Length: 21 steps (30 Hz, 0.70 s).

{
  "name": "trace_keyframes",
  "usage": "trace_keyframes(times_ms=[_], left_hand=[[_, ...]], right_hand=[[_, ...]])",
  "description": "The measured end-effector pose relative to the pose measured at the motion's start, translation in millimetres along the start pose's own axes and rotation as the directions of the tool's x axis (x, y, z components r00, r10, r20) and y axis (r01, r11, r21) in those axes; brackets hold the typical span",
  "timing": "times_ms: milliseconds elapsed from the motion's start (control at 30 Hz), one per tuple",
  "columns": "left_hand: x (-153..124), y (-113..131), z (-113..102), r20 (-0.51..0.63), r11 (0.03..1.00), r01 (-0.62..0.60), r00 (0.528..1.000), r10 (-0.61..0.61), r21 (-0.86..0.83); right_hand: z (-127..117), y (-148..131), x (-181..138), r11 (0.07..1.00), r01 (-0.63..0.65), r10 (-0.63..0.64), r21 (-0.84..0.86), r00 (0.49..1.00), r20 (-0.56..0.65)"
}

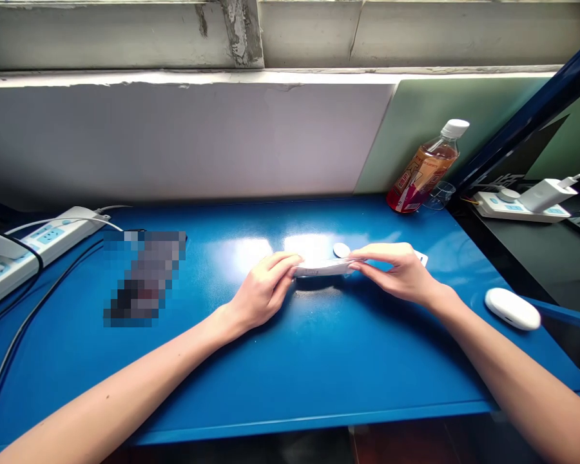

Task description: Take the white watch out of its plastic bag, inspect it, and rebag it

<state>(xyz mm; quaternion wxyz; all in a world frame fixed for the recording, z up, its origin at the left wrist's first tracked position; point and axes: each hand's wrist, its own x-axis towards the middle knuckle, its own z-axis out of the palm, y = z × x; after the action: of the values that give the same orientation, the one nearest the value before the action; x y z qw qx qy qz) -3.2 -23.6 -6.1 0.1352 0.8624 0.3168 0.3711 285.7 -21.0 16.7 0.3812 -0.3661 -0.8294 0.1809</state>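
My left hand (265, 288) and my right hand (399, 270) both pinch a thin white strip-like packet (321, 267) just above the blue table (290, 374), one hand at each end. The left fingers close on its left end, the right fingers on its right part. A small white round piece (341, 250) lies right behind the packet. What the packet contains is unclear.
A tea bottle (423, 169) with a white cap stands at the back right beside a small clear cup (439, 194). A white oval case (512, 309) lies at the right edge. Power strips sit far left (53, 236) and far right (517, 206). A blurred patch (142, 277) is left of centre.
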Motion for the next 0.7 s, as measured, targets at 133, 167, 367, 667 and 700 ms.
trace_keyframes(times_ms=[133,167,367,667,700], left_hand=[[-2,0,0,-0.046,1.000,-0.030,0.998,0.030,0.003],[-2,0,0,-0.051,1.000,-0.025,0.998,0.025,0.011],[1,2,-1,0.169,0.992,-0.022,0.986,0.000,0.128],[3,3,1,0.299,0.985,0.067,0.948,-0.113,0.162],[3,4,1,0.295,0.984,0.072,0.948,-0.119,0.164]], right_hand=[[1,-5,1,0.974,-0.221,0.219,0.044,0.975,0.039],[2,-5,1,0.966,-0.255,0.252,0.048,0.966,0.060],[8,2,1,0.975,-0.201,0.212,-0.091,0.969,0.129],[4,-1,0,0.965,0.076,0.011,-0.252,0.945,0.328],[3,-3,0,0.968,0.082,0.007,-0.239,0.936,0.351]])
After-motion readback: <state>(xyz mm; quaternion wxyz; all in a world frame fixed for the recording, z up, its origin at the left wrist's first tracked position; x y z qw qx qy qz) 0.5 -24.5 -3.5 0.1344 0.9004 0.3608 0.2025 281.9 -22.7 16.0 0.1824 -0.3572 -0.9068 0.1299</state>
